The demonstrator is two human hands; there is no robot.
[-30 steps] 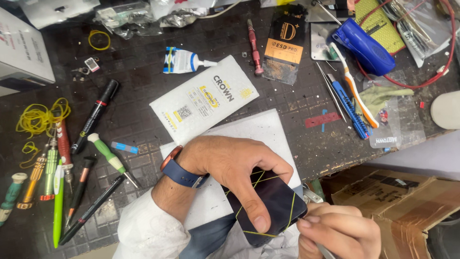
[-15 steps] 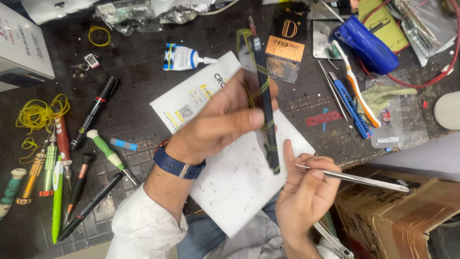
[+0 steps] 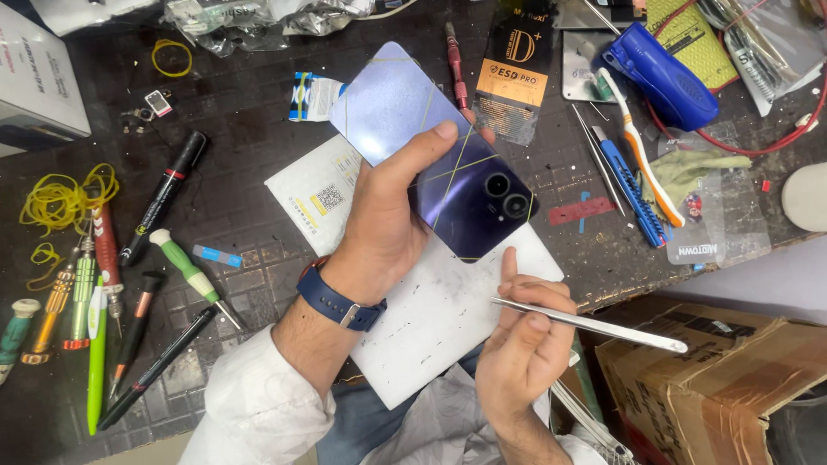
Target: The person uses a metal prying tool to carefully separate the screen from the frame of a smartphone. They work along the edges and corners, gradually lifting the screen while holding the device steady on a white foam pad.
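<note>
My left hand [image 3: 388, 215] grips a purple-blue smartphone [image 3: 431, 146], its glossy back with two camera lenses facing up, held above the dark work mat. A blue watch sits on that wrist. My right hand [image 3: 517, 344] is lower right, just below the phone, pinching metal tweezers [image 3: 594, 325] that point right. Under both hands lies a white board [image 3: 431, 319] scuffed with marks.
Screwdrivers, pens and a black marker [image 3: 159, 200] lie at the left beside yellow rubber bands [image 3: 60, 200]. A blue bottle [image 3: 663, 77], toothbrush [image 3: 642, 164] and packets sit at the right. A cardboard box [image 3: 732, 379] stands below the table edge; a white box [image 3: 39, 82] is far left.
The left hand lifted the phone from near my lap, turned it edge-on, and now shows its back flat to the camera. The right hand kept the tweezers and stayed low.
</note>
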